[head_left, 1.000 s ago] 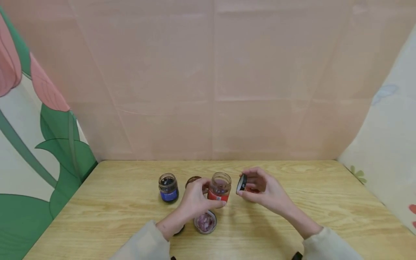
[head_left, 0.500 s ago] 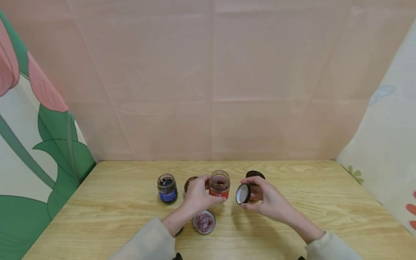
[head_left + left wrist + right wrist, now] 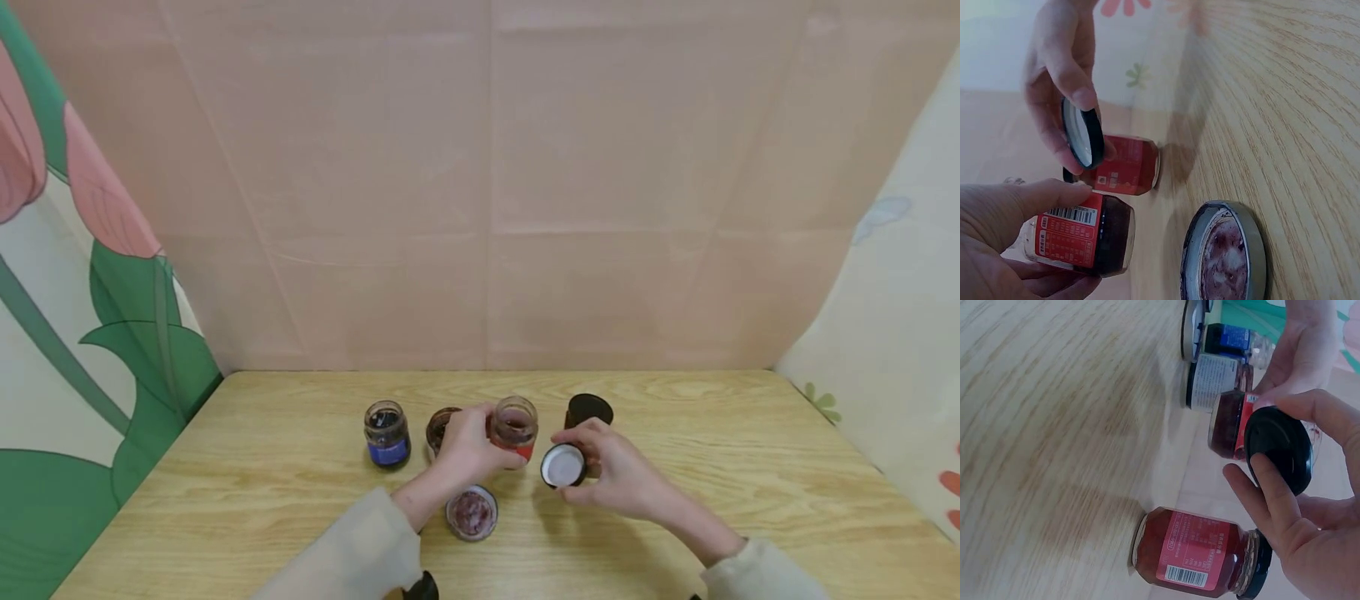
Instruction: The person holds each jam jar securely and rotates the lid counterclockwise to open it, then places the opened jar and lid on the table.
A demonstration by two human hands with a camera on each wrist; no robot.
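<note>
My left hand [image 3: 470, 450] grips an open glass jar [image 3: 1085, 234] with a red label and dark contents. In the left wrist view the jar hangs above the wooden table. Facing it, my right hand [image 3: 618, 475] pinches a black lid [image 3: 1279, 449] by its edge. The lid's white inside shows in the head view, turned toward me. Behind the right hand stands a capped jar [image 3: 1194, 553] with a red label and black lid. An upturned lid [image 3: 472, 512] smeared with purplish jam lies on the table below the left hand.
To the left stands an open jar [image 3: 387, 435] with a blue label. Another open jar [image 3: 1215, 381] with a white label is partly hidden by the left hand in the head view. A black round thing [image 3: 422, 586] shows by the left sleeve. A pink sheet [image 3: 487, 208] hangs behind the table.
The right hand has come down slightly and turned the lid so its white inside faces me. The capped jar behind it shows more. The left hand has shifted slightly right with its jar.
</note>
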